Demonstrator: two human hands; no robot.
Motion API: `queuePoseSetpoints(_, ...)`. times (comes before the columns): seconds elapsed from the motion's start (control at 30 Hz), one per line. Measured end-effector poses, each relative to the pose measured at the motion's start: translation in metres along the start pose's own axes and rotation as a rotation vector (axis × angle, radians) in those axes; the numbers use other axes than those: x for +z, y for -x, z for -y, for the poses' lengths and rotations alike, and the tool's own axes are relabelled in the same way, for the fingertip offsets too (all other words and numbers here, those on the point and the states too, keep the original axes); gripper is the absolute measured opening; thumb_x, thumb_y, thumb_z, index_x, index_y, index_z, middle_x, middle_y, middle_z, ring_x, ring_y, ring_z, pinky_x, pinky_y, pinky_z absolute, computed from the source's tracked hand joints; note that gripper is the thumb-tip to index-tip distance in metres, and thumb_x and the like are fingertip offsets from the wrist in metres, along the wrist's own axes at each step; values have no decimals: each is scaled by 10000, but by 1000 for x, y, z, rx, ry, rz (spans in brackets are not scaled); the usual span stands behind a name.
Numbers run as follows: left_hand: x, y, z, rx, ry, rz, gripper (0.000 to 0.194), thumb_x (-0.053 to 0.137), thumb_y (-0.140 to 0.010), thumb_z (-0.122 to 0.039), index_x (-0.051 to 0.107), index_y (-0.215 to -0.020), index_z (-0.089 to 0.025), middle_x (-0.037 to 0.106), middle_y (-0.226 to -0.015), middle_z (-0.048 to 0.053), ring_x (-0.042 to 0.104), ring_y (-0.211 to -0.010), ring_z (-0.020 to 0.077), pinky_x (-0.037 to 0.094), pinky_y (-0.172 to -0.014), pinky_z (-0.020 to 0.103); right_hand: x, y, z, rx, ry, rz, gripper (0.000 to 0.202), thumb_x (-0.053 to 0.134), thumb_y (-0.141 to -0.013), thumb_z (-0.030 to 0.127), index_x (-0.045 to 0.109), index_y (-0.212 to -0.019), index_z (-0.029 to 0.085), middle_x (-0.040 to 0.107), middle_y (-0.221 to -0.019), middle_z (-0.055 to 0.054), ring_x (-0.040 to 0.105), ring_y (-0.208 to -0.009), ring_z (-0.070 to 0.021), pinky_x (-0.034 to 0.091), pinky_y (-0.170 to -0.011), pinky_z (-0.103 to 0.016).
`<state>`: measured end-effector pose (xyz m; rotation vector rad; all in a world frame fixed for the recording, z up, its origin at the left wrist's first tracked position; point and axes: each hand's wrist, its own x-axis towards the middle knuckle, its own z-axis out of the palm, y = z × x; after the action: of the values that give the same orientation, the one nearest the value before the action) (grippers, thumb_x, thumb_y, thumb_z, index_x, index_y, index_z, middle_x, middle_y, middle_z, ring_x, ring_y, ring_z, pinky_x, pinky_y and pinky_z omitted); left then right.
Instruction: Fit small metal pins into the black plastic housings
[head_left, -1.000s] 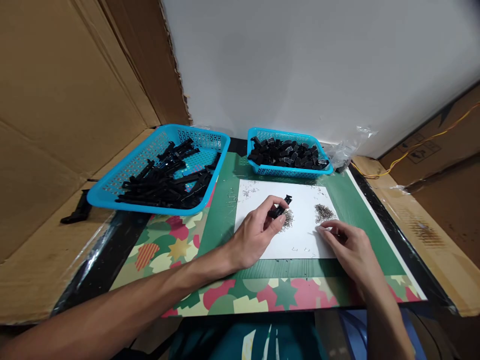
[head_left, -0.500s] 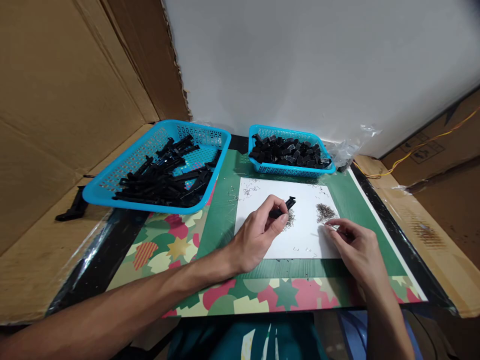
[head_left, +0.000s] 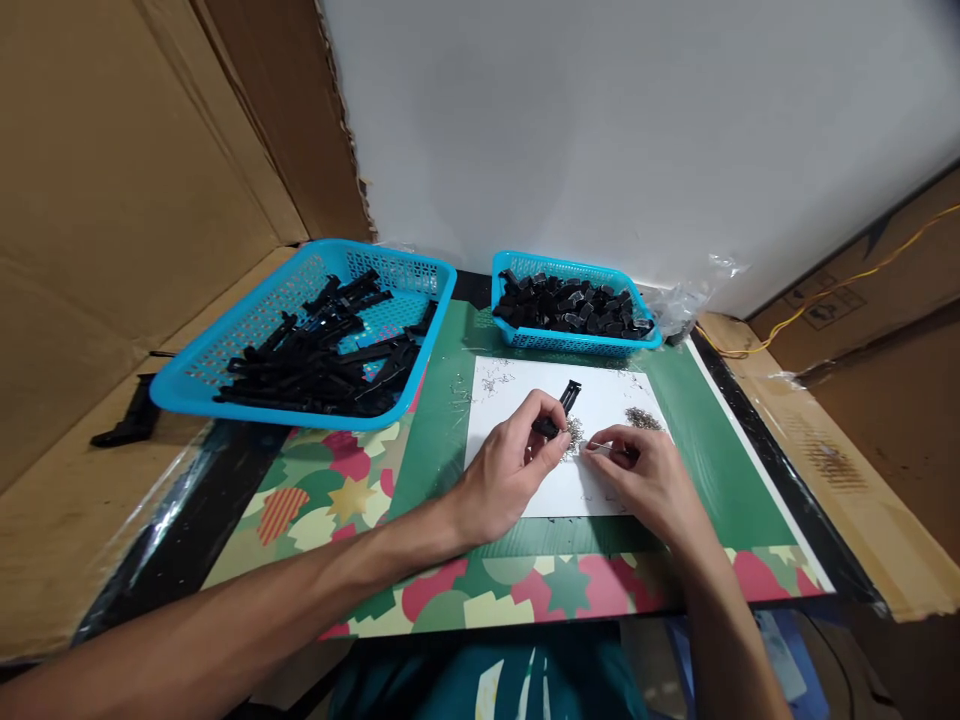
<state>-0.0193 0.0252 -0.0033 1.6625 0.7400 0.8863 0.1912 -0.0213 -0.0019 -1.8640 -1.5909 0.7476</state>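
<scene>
Over a white sheet (head_left: 491, 420), my left hand (head_left: 514, 465) is closed on a black plastic part (head_left: 570, 396), whose slotted end points up and away. My right hand (head_left: 649, 475) is just to the right, its fingers pinched on a thin metal tool (head_left: 600, 446) with the tip toward the part. Small metal pieces lie in one pile (head_left: 574, 434) beside the left fingertips. A second pile (head_left: 643, 418) of them sits behind the right hand. Whether the tool tip carries a piece is too small to tell.
A large blue basket (head_left: 217, 408) of long black parts stands on the left, a smaller blue basket (head_left: 577, 342) of short black pieces at the back. One black part (head_left: 135, 415) lies on cardboard at far left. A clear plastic bag (head_left: 679, 305) and yellow wire (head_left: 795, 318) are at right.
My right hand has moved left with the thin tool, from the right pile to beside the black part. In my left hand the part has turned to point more away from me.
</scene>
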Motion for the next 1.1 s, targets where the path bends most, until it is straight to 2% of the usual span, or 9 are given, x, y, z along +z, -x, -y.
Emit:
queuePoseSetpoints(0.17, 0, 1, -1, 1, -6, 2, 95, 545, -1078, -313, 527, -1055, -222, 529, -856, -40, 502, -747, 131, 394, -681, 274, 6, -3, -4, -9, 1, -17, 280, 663, -882, 414, 793, -865, 167, 577, -602, 0, 451, -573, -158, 320, -557, -297)
queuePoseSetpoints(0.37, -1, 0, -3, -17, -20, 13, 73, 552, -1061, -287, 538, -1048, -216, 521, -829, -46, 489, -713, 125, 387, -666, 273, 4, -4, -2, -28, -3, 23, 264, 635, -910, 402, 763, -834, 183, 626, -634, -16, 475, -566, -162, 341, -546, -292)
queuePoseSetpoints(0.63, -1, 1, -5, -28, -29, 24, 63, 551, -1059, -274, 559, -1052, -211, 548, -881, -44, 480, -695, 107, 389, -665, 271, -7, 4, -11, 4, 29, 42, 283, 613, -931, 418, 772, -904, 186, 620, -650, -9, 522, -587, -171, 355, -551, -291)
queuePoseSetpoints(0.8, -1, 1, -3, -27, -24, 34, 73, 546, -1067, -285, 555, -1051, -213, 556, -870, -47, 480, -696, 108, 397, -688, 275, -15, 11, -17, -4, 49, 2, 340, 605, -953, 457, 793, -1009, 180, 557, -634, 10, 492, -585, -167, 327, -535, -282)
queuePoseSetpoints(1.0, -1, 1, -3, -43, -47, 48, 78, 540, -1064, -291, 558, -1057, -215, 553, -855, -44, 479, -685, 114, 383, -665, 276, -9, 6, -18, -34, 33, -49, 312, 655, -916, 451, 810, -946, 182, 589, -615, 5, 502, -562, -167, 345, -546, -288)
queuePoseSetpoints(1.1, -1, 1, -5, -48, -54, 58, 76, 536, -1064, -290, 557, -1058, -217, 547, -836, -45, 474, -675, 117, 379, -655, 273, -5, 2, -19, -30, 24, -39, 293, 672, -910, 447, 803, -917, 184, 680, -679, -27, 567, -601, -185, 393, -589, -302)
